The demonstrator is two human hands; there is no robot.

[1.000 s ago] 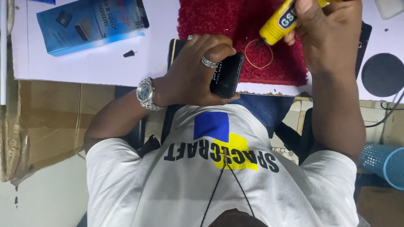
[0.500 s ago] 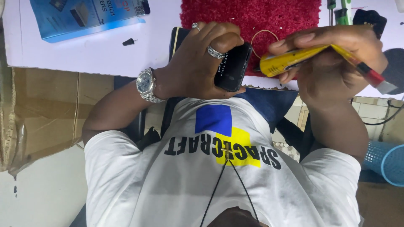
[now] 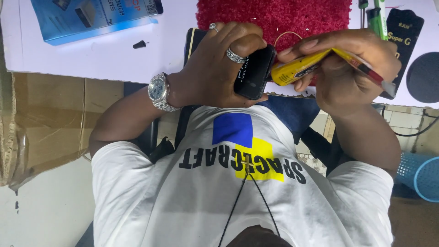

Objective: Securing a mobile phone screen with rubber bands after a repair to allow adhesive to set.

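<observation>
Blue box [image 3: 91, 18] and small black cap [image 3: 140, 44] lying on white table [image 3: 105, 57], left hand [image 3: 215, 68] wrapping closed around black phone [image 3: 254, 73] at table's edge, right hand [image 3: 347, 64] pinching yellow glue tube [image 3: 297, 68] just beside phone, over red mat [image 3: 274, 16].

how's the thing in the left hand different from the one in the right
The black phone is a dark, flat slab, wrapped by the left hand; the yellow glue tube is bright, narrow and tapering to a flat crimped end, pinched by the right hand. The phone stands on edge; the tube lies slanted, its nozzle end at the phone. Both are held above the table edge.
</observation>
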